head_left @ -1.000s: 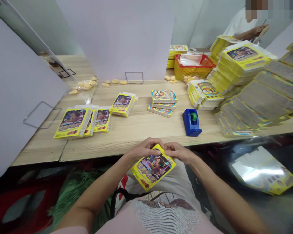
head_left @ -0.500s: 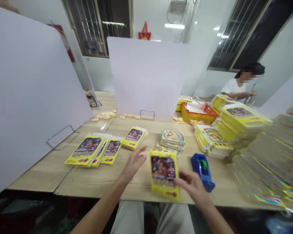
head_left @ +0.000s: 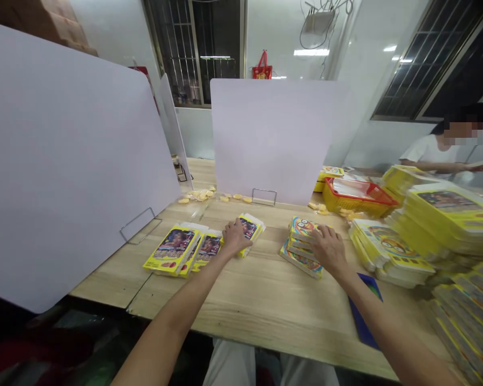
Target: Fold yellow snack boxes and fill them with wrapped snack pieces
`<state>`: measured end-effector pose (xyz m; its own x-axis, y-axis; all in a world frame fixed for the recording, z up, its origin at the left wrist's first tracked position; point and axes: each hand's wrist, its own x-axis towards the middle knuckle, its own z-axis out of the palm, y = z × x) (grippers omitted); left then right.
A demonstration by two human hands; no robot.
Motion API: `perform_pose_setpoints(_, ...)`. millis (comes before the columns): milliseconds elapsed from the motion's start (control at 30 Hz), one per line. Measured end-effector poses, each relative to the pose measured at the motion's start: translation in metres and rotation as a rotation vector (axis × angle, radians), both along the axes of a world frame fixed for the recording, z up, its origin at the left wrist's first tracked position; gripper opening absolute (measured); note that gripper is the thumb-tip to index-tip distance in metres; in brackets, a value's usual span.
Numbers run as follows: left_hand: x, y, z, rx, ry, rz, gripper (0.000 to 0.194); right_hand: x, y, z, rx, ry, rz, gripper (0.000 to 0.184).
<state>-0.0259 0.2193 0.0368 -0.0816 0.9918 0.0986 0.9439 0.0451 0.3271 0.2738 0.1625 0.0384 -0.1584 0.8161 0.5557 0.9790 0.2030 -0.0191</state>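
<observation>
My left hand (head_left: 234, 238) reaches over a yellow printed box (head_left: 251, 229), its thumb and fingers curled about the box's near part. On the right, my right hand (head_left: 329, 249) is closed at the right end of a small stack of colourful boxes (head_left: 303, 227) with a cartoon face on top. The lowest box (head_left: 300, 264) of that stack sticks out at an angle. Left of my left hand lie several overlapping yellow boxes (head_left: 173, 245). A blue tape dispenser (head_left: 361, 313) is partly hidden under my right forearm.
White dividers (head_left: 271, 142) stand at the back and left (head_left: 72, 161) on wire feet. Tall stacks of yellow boxes (head_left: 446, 214) fill the right side. Behind them are a red-and-yellow basket (head_left: 356, 198) and a person in a white top (head_left: 430, 153). Small yellow packets (head_left: 199, 195) lie along the back.
The yellow box that stood upright by my right hand is no longer seen there. My left hand moved forward onto a yellow box, my right hand forward to the stack. The view swung left.
</observation>
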Motion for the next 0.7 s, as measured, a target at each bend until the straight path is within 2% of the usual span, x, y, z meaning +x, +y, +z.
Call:
perform_pose_setpoints(100,0.008,-0.045,0.003,0.153,-0.096,-0.050,0.103,-0.042,-0.034,-0.005,-0.109,0.602,0.118,0.027)
perform_pose_setpoints(200,0.021,-0.112,-0.005,0.276,-0.280,-0.211,0.114,-0.087,-0.077,-0.019,-0.324,1.229,0.270,0.041)
perform_pose_setpoints(267,0.026,-0.155,-0.017,0.254,-0.494,-0.283,0.113,-0.102,-0.107,-0.036,-0.368,1.468,0.313,0.046)
perform_pose_setpoints(333,0.028,-0.189,-0.029,0.074,-0.821,-0.312,0.097,-0.102,-0.140,-0.054,-0.403,1.568,0.315,0.047)
perform_pose_setpoints(433,0.034,-0.223,-0.047,-0.285,-1.335,-0.354,0.065,-0.084,-0.190,-0.073,-0.508,1.498,0.289,0.040)
perform_pose_setpoints(500,0.042,-0.239,-0.058,-0.386,-1.523,-0.340,0.061,-0.071,-0.218,-0.077,-0.414,1.286,0.201,0.032)
perform_pose_setpoints(600,0.056,-0.259,-0.069,-0.438,-1.580,-0.256,0.074,-0.059,-0.242,-0.071,-0.180,0.860,0.114,0.036)
perform_pose_setpoints(700,0.067,-0.271,-0.075,-0.537,-1.504,-0.292,0.083,-0.059,-0.251,-0.062,-0.184,0.596,0.148,0.035)
